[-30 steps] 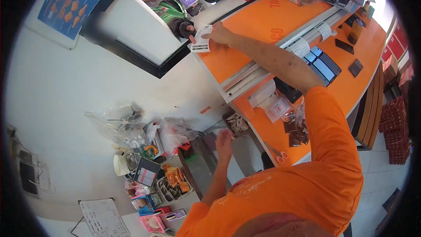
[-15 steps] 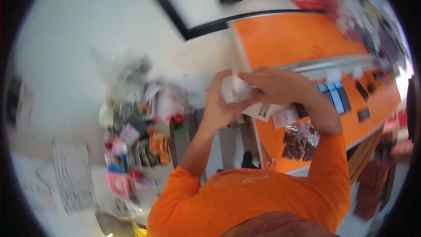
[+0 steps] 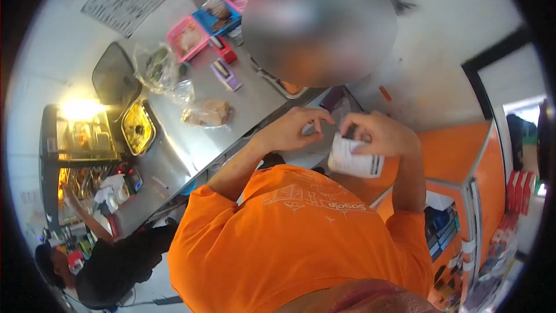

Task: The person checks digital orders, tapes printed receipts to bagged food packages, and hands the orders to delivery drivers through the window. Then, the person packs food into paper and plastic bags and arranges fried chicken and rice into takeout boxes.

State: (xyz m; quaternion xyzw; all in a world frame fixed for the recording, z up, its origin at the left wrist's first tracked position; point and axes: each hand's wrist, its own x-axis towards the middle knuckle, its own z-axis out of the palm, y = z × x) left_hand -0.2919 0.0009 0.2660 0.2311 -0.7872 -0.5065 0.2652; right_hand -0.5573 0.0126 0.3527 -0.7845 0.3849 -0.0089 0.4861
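My right hand is raised in front of my chest, its fingers closed on a white printed paper slip. The slip is curved, with dark print near its right end. My left hand is just left of it, fingers bent, with a gap between thumb and index finger. I see nothing held in it. The two hands do not touch.
A steel counter at left bears a wrapped brown package, a pink basket, a blue basket and a yellow-lined tray. A co-worker in black reaches toward a lit display case. An orange counter is at right.
The view has swung left from the orange counter toward the steel counter. My right hand has drawn the paper back from the other person's hand. My left hand briefly met it, then came apart.
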